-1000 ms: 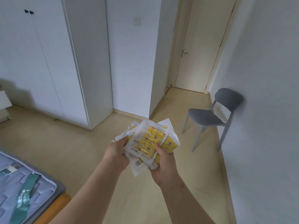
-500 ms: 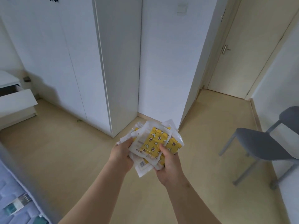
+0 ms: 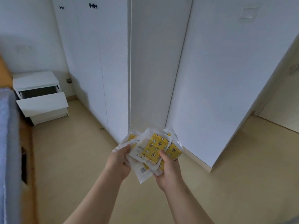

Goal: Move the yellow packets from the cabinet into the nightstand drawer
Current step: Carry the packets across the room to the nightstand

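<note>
A: Head view: what's changed?
B: The nightstand has swung fully into sight, its drawer pulled open.
A: And the packets?
B: The yellow packets are well right of the nightstand, by the cabinet. The left hand and right hand each have a grip round them. I'd judge only the carry remains.

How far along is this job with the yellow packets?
Done: the packets are out of the cabinet, whose doors are shut. In hand: left hand and right hand both hold the stack over the floor. Left: carry them to the nightstand at far left, whose drawer stands open, and put them in.
</note>
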The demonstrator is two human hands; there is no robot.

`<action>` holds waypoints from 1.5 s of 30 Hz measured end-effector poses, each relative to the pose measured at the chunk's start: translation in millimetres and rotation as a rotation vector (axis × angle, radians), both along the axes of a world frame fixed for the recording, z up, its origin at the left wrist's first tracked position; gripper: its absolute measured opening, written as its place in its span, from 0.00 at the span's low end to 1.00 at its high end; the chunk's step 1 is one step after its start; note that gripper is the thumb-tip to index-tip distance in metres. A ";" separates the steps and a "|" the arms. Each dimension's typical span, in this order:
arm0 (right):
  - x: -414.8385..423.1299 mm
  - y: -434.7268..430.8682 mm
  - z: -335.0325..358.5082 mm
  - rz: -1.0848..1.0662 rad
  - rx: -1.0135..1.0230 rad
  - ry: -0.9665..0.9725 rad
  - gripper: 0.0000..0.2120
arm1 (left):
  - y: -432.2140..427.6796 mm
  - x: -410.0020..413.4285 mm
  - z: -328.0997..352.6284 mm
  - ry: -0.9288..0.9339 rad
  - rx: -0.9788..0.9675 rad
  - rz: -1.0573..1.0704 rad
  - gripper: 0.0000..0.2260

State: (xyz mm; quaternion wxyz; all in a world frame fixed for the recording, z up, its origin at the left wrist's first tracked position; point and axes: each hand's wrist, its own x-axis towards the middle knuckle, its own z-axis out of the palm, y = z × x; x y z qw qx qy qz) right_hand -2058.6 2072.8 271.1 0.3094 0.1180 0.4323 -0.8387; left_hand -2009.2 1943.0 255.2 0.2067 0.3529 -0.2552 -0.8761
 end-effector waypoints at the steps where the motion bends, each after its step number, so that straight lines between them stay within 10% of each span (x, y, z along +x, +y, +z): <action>1: -23.5 -8.9 -0.1 0.022 0.004 0.003 0.15 | -6.8 -19.5 2.7 0.003 0.000 0.029 0.11; 14: -161.0 -229.2 -16.8 0.437 0.088 -0.017 0.16 | -192.4 -99.5 -7.2 -0.284 -0.130 0.283 0.08; 36: -189.3 -757.0 9.2 1.019 0.049 0.004 0.13 | -684.5 -115.1 34.9 -0.288 -0.009 0.869 0.09; 45: -236.6 -973.9 22.7 0.954 0.026 -0.010 0.10 | -871.3 -149.3 43.6 -0.120 -0.059 0.893 0.14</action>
